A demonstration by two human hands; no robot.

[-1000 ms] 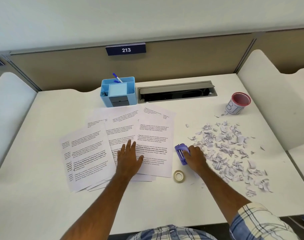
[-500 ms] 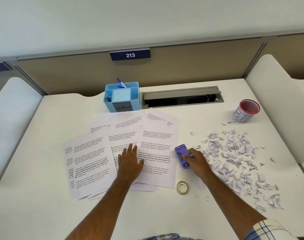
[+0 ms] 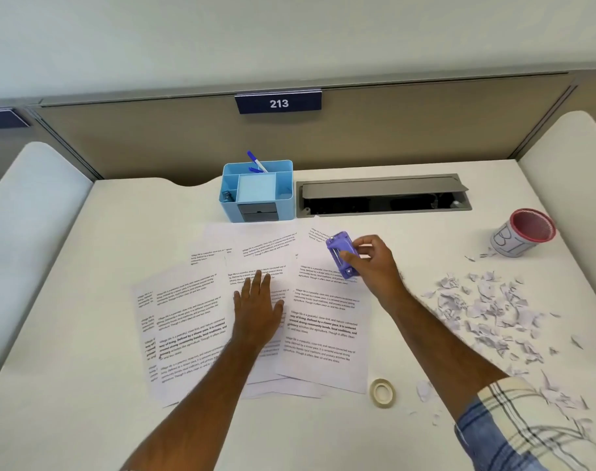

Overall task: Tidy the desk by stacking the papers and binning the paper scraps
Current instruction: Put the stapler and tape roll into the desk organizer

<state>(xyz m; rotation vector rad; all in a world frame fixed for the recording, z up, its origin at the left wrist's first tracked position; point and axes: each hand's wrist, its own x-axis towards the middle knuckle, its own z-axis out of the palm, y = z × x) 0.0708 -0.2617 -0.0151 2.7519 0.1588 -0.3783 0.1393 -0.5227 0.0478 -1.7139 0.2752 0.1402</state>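
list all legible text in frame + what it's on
"213": navy plate on the partition.
"BI", hand-drawn and sideways, uncertain: side of the red-rimmed cup.
Printed sheets: paragraphs too small to read reliably.
Second navy plate, far left: cut off, unreadable.
Purple object in right hand: no readable text.

Small print on the papers (image 3: 320,321) illegible, lower sheets partly under the left hand (image 3: 257,309)
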